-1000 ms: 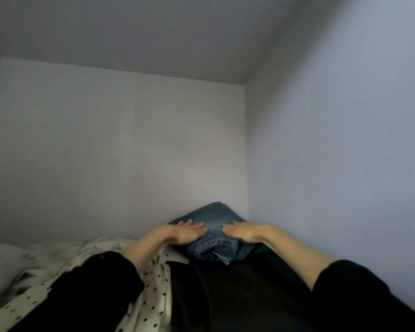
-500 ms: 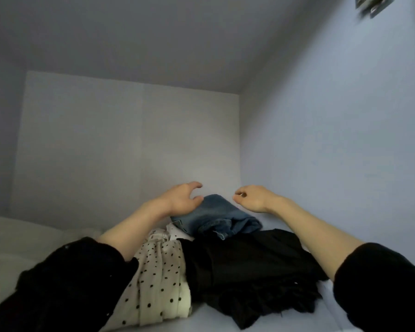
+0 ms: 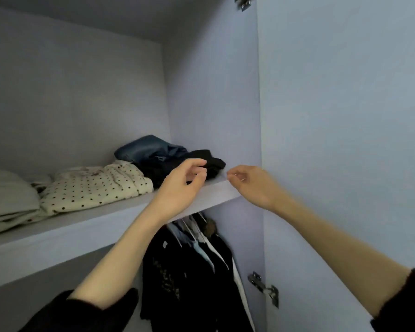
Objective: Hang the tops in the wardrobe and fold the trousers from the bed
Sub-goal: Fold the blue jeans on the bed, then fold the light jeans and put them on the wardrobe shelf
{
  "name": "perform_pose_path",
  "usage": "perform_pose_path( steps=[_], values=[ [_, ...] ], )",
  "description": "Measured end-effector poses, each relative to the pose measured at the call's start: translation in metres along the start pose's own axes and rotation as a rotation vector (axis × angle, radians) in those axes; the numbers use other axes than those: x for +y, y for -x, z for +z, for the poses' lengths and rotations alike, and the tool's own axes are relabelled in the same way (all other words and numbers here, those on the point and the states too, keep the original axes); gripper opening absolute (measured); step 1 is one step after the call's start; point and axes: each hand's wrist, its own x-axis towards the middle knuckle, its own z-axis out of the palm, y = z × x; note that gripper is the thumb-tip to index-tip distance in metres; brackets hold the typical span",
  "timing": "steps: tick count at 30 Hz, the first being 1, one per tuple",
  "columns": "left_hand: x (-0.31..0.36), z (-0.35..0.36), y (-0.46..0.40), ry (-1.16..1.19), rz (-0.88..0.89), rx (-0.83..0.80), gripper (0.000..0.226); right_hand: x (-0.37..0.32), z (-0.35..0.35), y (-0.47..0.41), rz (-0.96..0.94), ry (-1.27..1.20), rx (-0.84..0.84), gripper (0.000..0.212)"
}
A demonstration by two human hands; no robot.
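Folded blue jeans (image 3: 145, 148) lie at the back right of the upper wardrobe shelf (image 3: 86, 226), on folded black trousers (image 3: 209, 159). A cream polka-dot garment (image 3: 94, 188) lies to their left. My left hand (image 3: 180, 185) hovers in front of the shelf edge, fingers loosely curled, holding nothing. My right hand (image 3: 252, 185) hangs near the shelf's right end, fingers loosely curled and empty. Neither hand touches the clothes.
A pale folded fabric (image 3: 7, 200) sits at the shelf's far left. Dark tops on hangers (image 3: 192, 267) hang below the shelf. The open wardrobe door (image 3: 345, 140) stands on the right, with a metal hinge (image 3: 265, 288) low down.
Both hands have lifted off the jeans and drawn back out of the shelf. The view has pulled back and down, showing the shelf edge and the hanging clothes.
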Motion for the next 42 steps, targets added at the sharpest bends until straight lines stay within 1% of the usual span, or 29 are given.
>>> perform_pose_path(
  steps=[4, 7, 9, 12, 14, 15, 18, 20, 22, 26, 29, 33, 36, 39, 40, 42],
  values=[
    [0.030, 0.055, 0.058, 0.103, -0.044, -0.120, 0.025, 0.026, -0.031, 0.099, 0.174, -0.098, -0.011, 0.030],
    [0.056, 0.111, 0.110, 0.142, -0.094, -0.215, 0.027, 0.058, -0.058, 0.190, 0.325, -0.168, -0.021, 0.029],
    [0.075, 0.148, 0.143, 0.183, -0.116, -0.286, 0.028, 0.077, -0.074, 0.249, 0.393, -0.202, -0.025, 0.027],
    [0.110, 0.204, 0.193, 0.294, -0.153, -0.430, 0.027, 0.103, -0.110, 0.341, 0.507, -0.248, 0.002, 0.025],
    [0.141, 0.248, 0.225, 0.377, -0.163, -0.551, 0.025, 0.122, -0.146, 0.406, 0.601, -0.260, 0.030, 0.026],
    [0.150, 0.261, 0.234, 0.400, -0.156, -0.584, 0.024, 0.128, -0.159, 0.426, 0.633, -0.270, 0.041, 0.027],
    [0.205, 0.331, 0.270, 0.489, -0.104, -0.750, 0.020, 0.152, -0.223, 0.510, 0.758, -0.237, 0.159, 0.029],
    [0.232, 0.366, 0.284, 0.508, -0.055, -0.826, 0.020, 0.161, -0.255, 0.547, 0.832, -0.201, 0.227, 0.029],
    [0.267, 0.413, 0.303, 0.532, -0.010, -0.923, 0.021, 0.170, -0.288, 0.594, 0.925, -0.218, 0.344, 0.029],
    [0.327, 0.502, 0.340, 0.581, 0.065, -1.126, 0.021, 0.185, -0.342, 0.679, 1.074, -0.169, 0.515, 0.025],
    [0.366, 0.572, 0.372, 0.580, 0.097, -1.315, 0.018, 0.200, -0.379, 0.736, 1.191, -0.160, 0.632, 0.023],
    [0.399, 0.660, 0.412, 0.563, 0.063, -1.517, 0.019, 0.233, -0.415, 0.796, 1.352, -0.066, 0.721, 0.024],
    [0.417, 0.724, 0.440, 0.535, 0.074, -1.620, 0.018, 0.266, -0.435, 0.837, 1.473, -0.028, 0.764, 0.027],
    [0.437, 0.796, 0.464, 0.471, 0.141, -1.723, 0.018, 0.308, -0.458, 0.879, 1.623, -0.008, 0.862, 0.027],
    [0.449, 0.831, 0.473, 0.434, 0.180, -1.765, 0.021, 0.330, -0.470, 0.898, 1.689, -0.003, 0.891, 0.028],
    [0.464, 0.872, 0.485, 0.373, 0.249, -1.799, 0.026, 0.354, -0.482, 0.923, 1.788, 0.034, 0.871, 0.031]
  ],
)
